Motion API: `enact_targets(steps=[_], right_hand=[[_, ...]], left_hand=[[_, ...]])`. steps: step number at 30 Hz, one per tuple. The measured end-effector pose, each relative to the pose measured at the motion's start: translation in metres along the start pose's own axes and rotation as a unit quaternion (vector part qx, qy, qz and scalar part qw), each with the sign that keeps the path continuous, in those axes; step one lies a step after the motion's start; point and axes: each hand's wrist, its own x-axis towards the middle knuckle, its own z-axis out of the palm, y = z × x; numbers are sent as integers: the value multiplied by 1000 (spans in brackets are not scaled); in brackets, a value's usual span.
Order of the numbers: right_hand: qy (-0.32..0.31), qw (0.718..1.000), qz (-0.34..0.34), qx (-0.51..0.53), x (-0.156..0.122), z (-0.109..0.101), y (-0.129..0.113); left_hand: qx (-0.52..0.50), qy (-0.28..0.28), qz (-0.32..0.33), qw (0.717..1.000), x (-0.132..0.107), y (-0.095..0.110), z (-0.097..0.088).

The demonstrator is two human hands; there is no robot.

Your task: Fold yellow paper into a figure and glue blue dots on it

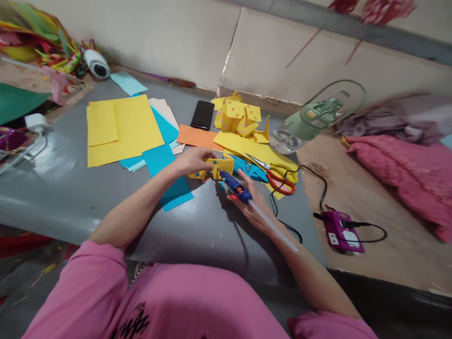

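My left hand (197,160) pinches a folded yellow paper piece (223,168) dotted with small blue squares. In my right hand (251,203) is a blue glue gun (233,184), its nozzle pointing at the yellow paper and touching it or very close. A clear glue stick (271,223) sticks out of the back of the gun, over my forearm. Just beyond my hands lie blue paper scraps (252,169) and scissors with red handles (280,182). Several folded yellow paper shapes with coloured squares (238,115) stand farther back.
Yellow sheets (130,127), blue paper (167,176) and an orange strip (197,136) cover the table's left and middle. A black phone (202,115) lies behind. A green-topped bottle (310,117) stands at right, near a purple power socket (342,230) with a black cable.
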Motion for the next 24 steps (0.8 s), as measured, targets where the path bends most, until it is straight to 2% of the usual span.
enact_targets(steps=[24], right_hand=[[7,1000,-25,16,-1,2,3]], left_hand=[[-7,-11,-2,1000,-1,0,2]])
